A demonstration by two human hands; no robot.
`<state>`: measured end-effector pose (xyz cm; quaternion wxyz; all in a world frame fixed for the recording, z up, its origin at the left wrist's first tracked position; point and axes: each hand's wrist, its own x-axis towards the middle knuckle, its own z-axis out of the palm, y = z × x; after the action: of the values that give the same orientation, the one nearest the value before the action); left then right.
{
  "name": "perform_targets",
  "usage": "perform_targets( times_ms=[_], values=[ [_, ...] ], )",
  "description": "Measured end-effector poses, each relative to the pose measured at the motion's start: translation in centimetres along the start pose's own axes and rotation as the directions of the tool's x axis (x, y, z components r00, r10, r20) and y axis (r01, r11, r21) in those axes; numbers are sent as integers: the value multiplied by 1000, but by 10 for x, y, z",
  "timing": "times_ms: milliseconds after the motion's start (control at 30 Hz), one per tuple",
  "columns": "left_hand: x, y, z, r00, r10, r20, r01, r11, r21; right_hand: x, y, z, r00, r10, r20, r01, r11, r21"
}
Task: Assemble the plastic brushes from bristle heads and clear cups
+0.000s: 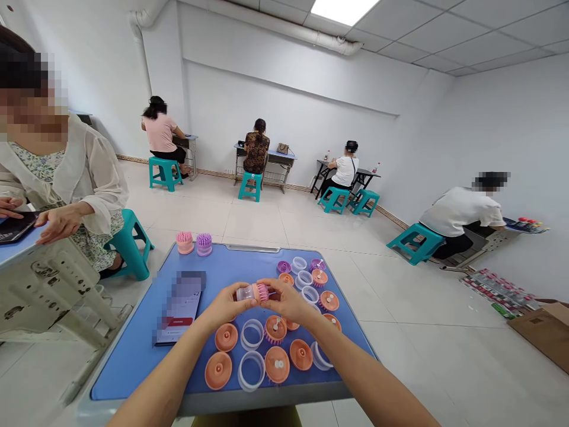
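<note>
Above the middle of the blue desk [213,261], both hands hold one scrub brush [255,293] lying sideways. My left hand [230,307] is closed round its clear cup end. My right hand [287,301] grips the end with pink bristles; some of its fingers are hidden. Below my hands lie orange round caps [218,370], clear plastic rings [251,370] and orange bristle heads [277,364] turned bristles down, with small white plugs on them. More such parts, some purple [317,264], run up the right side of the desk.
At the desk's back left corner stand a pink-bristled brush [184,242] and a purple-bristled brush [204,244]. A phone [182,308] lies left of my hands. A person [62,178] sits close on the left; others sit farther away. Bottles [502,290] stand on the floor at right.
</note>
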<state>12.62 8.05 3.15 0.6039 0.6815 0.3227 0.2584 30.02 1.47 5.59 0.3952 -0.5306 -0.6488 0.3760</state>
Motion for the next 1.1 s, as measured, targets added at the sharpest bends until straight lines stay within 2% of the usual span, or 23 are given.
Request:
perform_targets(
  times_ms=[100, 167, 300, 400, 500, 633, 867, 1100],
  values=[
    [-1, 5, -1, 997, -69, 31, 71, 995, -66, -1, -4, 2, 999, -30, -13, 30, 1000, -8],
    [-1, 5, -2, 998, -61, 26, 63, 996, -69, -1, -6, 2, 999, -41, -19, 41, 999, -20],
    [1, 1, -2, 999, 46, 8, -46, 998, -39, 1, -7, 1, 1000, -13, -15, 12, 998, -64],
    [0, 0, 0, 996, 93, -11, -93, 996, 15, 2, -7, -1, 999, 52, 12, -50, 994, -92],
    [-2, 1, 1, 986, 162, -39, -156, 980, 127, 2, -6, -3, 992, 128, 23, -126, 989, -80],
    [-4, 2, 1, 965, 263, -24, -246, 928, 280, 1, -4, -3, 981, 190, 26, -189, 981, -40],
    [-4, 4, 1, 950, 312, -3, -288, 882, 373, 1, -5, -4, 956, 282, 75, -285, 958, 29],
    [-4, 3, -1, 952, 306, -26, -280, 900, 334, 4, -5, -3, 984, 169, 57, -176, 975, 137]
  ],
)
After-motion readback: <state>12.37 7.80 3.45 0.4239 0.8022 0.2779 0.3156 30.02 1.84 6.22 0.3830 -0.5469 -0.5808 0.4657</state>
